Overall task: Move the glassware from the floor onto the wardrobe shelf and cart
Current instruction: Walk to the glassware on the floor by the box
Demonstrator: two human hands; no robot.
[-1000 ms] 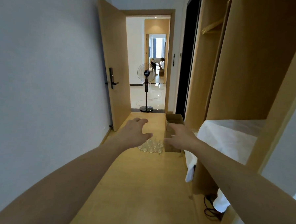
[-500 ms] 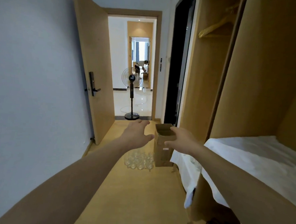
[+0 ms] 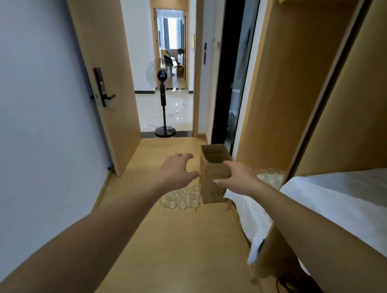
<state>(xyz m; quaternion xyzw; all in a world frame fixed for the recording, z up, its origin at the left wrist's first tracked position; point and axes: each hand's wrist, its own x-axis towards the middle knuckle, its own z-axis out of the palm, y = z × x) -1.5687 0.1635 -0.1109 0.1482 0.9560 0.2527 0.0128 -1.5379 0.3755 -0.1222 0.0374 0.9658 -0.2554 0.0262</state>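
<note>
Glasses (image 3: 182,198) sit clustered on the floor (image 3: 178,246), touching the left side of an open box (image 3: 213,176). Your left hand (image 3: 177,171) and right hand (image 3: 239,175) reach out above them, both grips released, fingers spread, holding nothing. More glassware (image 3: 270,176) rests on the white-covered shelf (image 3: 342,199) to your right. A fan (image 3: 161,95) stands beyond the open door (image 3: 102,74).

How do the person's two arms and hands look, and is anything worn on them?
Both forearms are bare up to the picture's edge: no sleeves, no watch, no bracelet, no gloves. The left hand and the right hand show no rings. The right thumb has a short, pale nail.
</note>
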